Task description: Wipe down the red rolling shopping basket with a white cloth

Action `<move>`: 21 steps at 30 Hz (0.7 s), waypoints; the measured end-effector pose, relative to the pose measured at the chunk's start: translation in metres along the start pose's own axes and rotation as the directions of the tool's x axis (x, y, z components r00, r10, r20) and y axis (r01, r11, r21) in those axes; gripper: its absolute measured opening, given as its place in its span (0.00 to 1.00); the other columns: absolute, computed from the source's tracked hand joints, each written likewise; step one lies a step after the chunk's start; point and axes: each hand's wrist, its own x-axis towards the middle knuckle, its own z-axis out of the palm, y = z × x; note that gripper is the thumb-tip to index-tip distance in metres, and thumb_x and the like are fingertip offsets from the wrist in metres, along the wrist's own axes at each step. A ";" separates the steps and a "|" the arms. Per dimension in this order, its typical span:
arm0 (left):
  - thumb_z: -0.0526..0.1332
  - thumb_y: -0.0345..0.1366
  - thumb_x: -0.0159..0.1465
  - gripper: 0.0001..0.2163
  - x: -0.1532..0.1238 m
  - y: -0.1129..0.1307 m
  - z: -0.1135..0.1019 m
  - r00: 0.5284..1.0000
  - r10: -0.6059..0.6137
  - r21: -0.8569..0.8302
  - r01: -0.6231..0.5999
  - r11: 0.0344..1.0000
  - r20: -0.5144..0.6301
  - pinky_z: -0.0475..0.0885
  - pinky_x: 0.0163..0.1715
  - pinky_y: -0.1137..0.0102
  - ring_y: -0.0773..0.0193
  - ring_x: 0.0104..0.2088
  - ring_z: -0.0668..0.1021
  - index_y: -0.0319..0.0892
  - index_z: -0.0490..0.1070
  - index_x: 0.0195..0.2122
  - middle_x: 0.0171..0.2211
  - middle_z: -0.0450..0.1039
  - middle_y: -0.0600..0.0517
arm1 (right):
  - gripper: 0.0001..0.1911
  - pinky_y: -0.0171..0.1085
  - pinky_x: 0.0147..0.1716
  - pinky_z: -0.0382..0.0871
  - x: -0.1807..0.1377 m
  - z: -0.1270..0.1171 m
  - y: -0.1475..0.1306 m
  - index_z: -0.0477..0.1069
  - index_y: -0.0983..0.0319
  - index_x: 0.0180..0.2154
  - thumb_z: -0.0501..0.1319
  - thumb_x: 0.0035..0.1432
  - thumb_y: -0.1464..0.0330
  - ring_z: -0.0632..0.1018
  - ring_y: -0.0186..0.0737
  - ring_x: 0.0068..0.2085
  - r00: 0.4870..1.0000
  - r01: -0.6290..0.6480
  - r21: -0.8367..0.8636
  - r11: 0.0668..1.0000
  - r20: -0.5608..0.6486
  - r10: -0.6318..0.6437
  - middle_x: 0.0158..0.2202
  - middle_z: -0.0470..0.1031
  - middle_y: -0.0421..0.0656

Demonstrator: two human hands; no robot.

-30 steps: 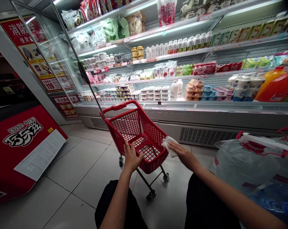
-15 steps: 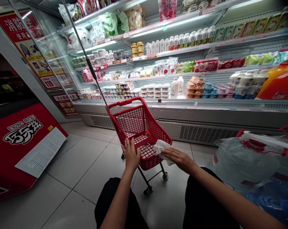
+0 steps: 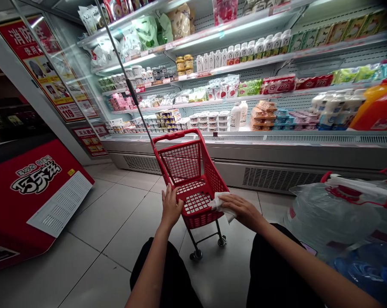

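A small red shopping cart [image 3: 193, 179] stands on the tiled floor in front of my knees, its basket holding nothing. My left hand [image 3: 171, 206] grips the near left rim of the basket, fingers curled over the edge. My right hand [image 3: 241, 210] presses a crumpled white cloth [image 3: 219, 201] against the basket's right side near its front corner. A thin dark pole [image 3: 129, 85] rises from the cart's handle up to the left.
A lit refrigerated shelf [image 3: 245, 141] with yogurt cups, bottles and packets runs along behind the cart. A red freezer cabinet [image 3: 29, 192] stands at the left. Large plastic-wrapped water jugs [image 3: 334, 214] with red handles sit at my right.
The cart has turned and rolled slightly right. My right hand slid the cloth along the basket's right side toward its front corner. My left hand kept its grip on the rim.
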 end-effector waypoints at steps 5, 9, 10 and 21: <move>0.50 0.33 0.68 0.23 0.003 -0.016 -0.017 0.998 0.015 0.011 -0.016 1.000 0.066 0.45 0.72 0.43 0.53 0.75 0.52 0.44 0.66 0.64 0.74 0.51 0.42 | 0.20 0.53 0.67 0.67 0.005 0.002 -0.007 0.72 0.55 0.58 0.58 0.69 0.77 0.70 0.44 0.67 0.997 0.081 0.045 0.996 -0.003 -0.081 0.67 0.69 0.45; 0.49 0.32 0.68 0.24 0.008 -0.020 -0.020 0.995 0.007 0.041 -0.011 0.999 0.095 0.44 0.73 0.45 0.55 0.74 0.55 0.44 0.64 0.65 0.73 0.56 0.42 | 0.21 0.50 0.65 0.70 0.003 -0.004 0.000 0.71 0.53 0.60 0.58 0.70 0.76 0.74 0.42 0.64 0.996 0.091 0.141 0.986 -0.021 -0.089 0.63 0.74 0.42; 0.49 0.32 0.68 0.24 0.009 -0.020 -0.019 0.996 0.000 0.049 -0.004 0.999 0.092 0.45 0.73 0.45 0.55 0.74 0.55 0.43 0.64 0.65 0.72 0.58 0.42 | 0.21 0.50 0.64 0.71 0.002 -0.006 0.002 0.71 0.53 0.60 0.58 0.70 0.76 0.75 0.42 0.63 0.997 0.074 0.156 0.985 -0.019 -0.072 0.63 0.74 0.42; 0.49 0.29 0.67 0.23 0.017 -0.023 -0.012 0.996 -0.054 0.117 0.046 0.992 0.066 0.49 0.72 0.46 0.56 0.73 0.60 0.45 0.66 0.63 0.71 0.60 0.43 | 0.36 0.53 0.67 0.66 0.009 0.005 0.004 0.55 0.47 0.71 0.51 0.68 0.81 0.70 0.44 0.67 0.987 -0.123 -0.039 0.992 -0.108 0.119 0.68 0.67 0.40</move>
